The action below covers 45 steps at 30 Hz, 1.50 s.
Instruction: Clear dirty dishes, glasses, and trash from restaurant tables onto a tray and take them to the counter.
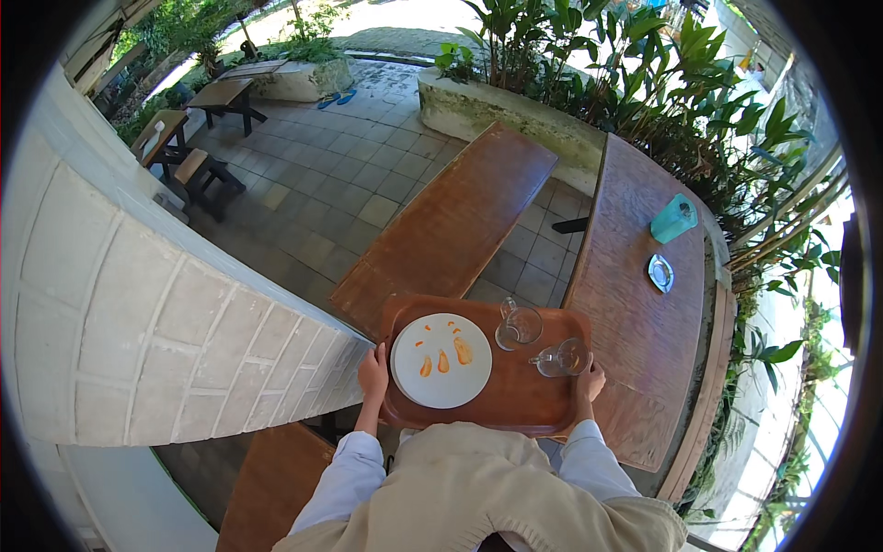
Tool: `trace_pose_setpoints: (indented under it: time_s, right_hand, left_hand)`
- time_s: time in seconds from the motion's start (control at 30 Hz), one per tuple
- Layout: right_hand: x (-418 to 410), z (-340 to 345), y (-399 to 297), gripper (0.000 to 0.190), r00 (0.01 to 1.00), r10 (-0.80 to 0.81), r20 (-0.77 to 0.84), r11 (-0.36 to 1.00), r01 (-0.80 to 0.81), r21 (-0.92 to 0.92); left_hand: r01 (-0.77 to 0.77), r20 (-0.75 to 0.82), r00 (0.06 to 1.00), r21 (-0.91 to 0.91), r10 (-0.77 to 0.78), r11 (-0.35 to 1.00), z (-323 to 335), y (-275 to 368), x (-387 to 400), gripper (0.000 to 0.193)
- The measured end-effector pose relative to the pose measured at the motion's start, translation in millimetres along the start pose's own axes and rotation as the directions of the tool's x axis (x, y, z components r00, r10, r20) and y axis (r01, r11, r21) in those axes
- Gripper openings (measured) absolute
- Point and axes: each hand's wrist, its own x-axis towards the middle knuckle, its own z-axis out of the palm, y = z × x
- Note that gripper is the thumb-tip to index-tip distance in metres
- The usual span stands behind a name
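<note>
A brown serving tray (524,407) is held level in front of my body. My left hand (373,375) grips its left rim, and my right hand (590,381) grips the right rim. On the tray's left half rests a white plate (407,393), smeared with several orange streaks of sauce; its doubled edge suggests another plate beneath. Two clear glass mugs stand on the right half. The farther mug (519,328) has its handle towards the far left. The nearer mug (562,359) is close to my right hand, its handle pointing left. Both look free of drink.
A wooden bench (455,214) extends ahead, beside a long wooden table (641,352) bearing a turquoise container (674,219) and a metal ashtray (660,274). Close on my left rises a pale brick wall (159,331). Blue sandals (336,99) lie on the tiled floor (310,179) near a planter (503,114).
</note>
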Motion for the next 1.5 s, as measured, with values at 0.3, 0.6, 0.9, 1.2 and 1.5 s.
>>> trace_pose_setpoints:
  time_s: [0.3, 0.6, 0.9, 1.2, 1.5]
  right_hand:
    - [7.0, -20.0, -40.1, 0.042, 0.998, 0.065, 0.020, 0.997, -0.066, 0.030]
    - [30.4, -26.1, -100.0, 0.047, 0.997, -0.025, -0.073, 0.984, 0.037, 0.176]
    - [31.9, -18.3, -134.8, 0.046, 0.993, 0.046, -0.108, 0.967, -0.017, 0.253]
    - [51.4, -10.7, -151.2, 0.051, 0.985, 0.130, -0.113, 0.971, -0.103, 0.216]
    - [126.5, 8.1, -167.3, 0.053, 0.983, 0.119, -0.138, 0.975, -0.089, 0.205]
  left_hand:
    - [-0.087, -0.023, 0.996, -0.049, 0.086, 0.995, -24.3, 30.8, 47.7, 0.049]
    - [-0.200, -0.058, 0.979, -0.132, 0.194, 0.971, -54.3, 81.3, 122.8, 0.048]
    - [-0.225, 0.013, 0.973, -0.145, 0.230, 0.963, -73.1, 116.0, 183.7, 0.045]
    - [-0.271, 0.028, 0.961, -0.110, 0.275, 0.956, -62.6, 143.2, 212.4, 0.044]
    - [-0.212, 0.061, 0.974, -0.104, 0.219, 0.972, -24.9, 211.8, 246.1, 0.043]
